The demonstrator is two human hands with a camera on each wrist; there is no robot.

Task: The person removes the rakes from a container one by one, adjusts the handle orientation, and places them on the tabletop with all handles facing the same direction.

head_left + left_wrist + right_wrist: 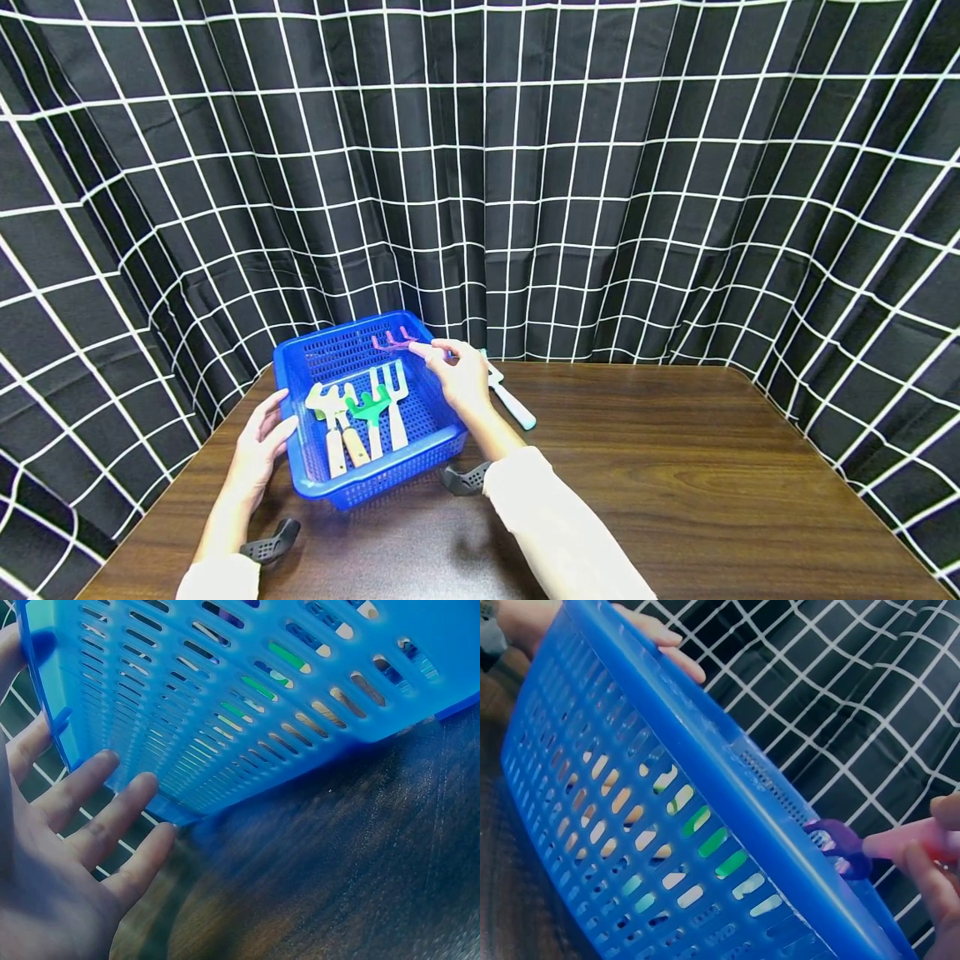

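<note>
My right hand (pixel 463 375) pinches the pink handle of a small hand rake (pixel 846 849). Its purple head and prongs reach over the right rim of the blue plastic basket (pixel 390 464). At the opposite side, my left hand (pixel 258 446) holds the basket's left rim, thumb and a finger over the edge; its other fingers (pixel 131 796) spread outside, beneath the rim. Inside the basket lie a green rake (pixel 369 409), a white garden fork (pixel 396 412) and pale-headed tools with wooden handles (pixel 336 452).
Just right of the basket, partly behind my right hand, a tool with a white, pale-blue-tipped handle (pixel 516 408) lies on the brown wooden table (pixel 675 475). A black curtain with white grid lines (pixel 585 183) hangs along the back and both sides.
</note>
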